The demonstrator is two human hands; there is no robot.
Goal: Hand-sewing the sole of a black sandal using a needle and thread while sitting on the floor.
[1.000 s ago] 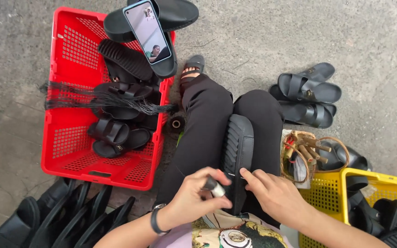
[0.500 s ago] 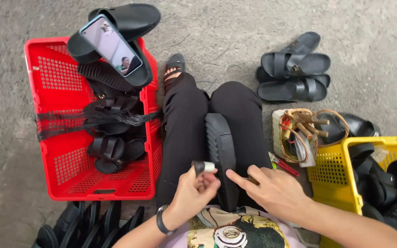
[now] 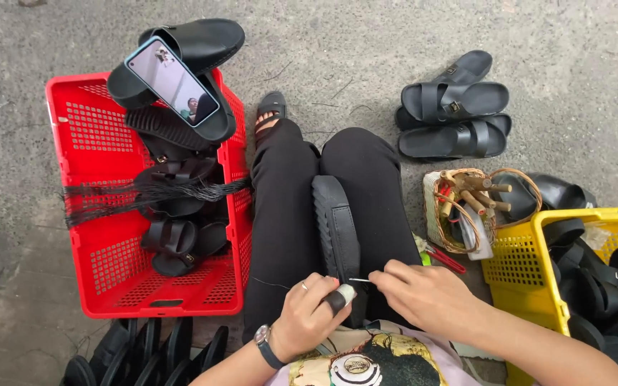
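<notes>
Concrete floor underfoot: left hand (image 3: pixel 309 314) clamps the black sandal (image 3: pixel 336 236); right hand (image 3: pixel 423 297) pinches a needle (image 3: pixel 360 280), stitching, pull-through likely next.

The near end of the black sandal (image 3: pixel 336 221) on the lap is hidden behind the left hand (image 3: pixel 309 314). The needle (image 3: pixel 360 280) pinched by the right hand (image 3: pixel 423 294) is too thin to make out well. The yellow crate (image 3: pixel 520 268) runs off the right edge, and the upright soles (image 3: pixel 144 354) are cut off by the near edge.
</notes>
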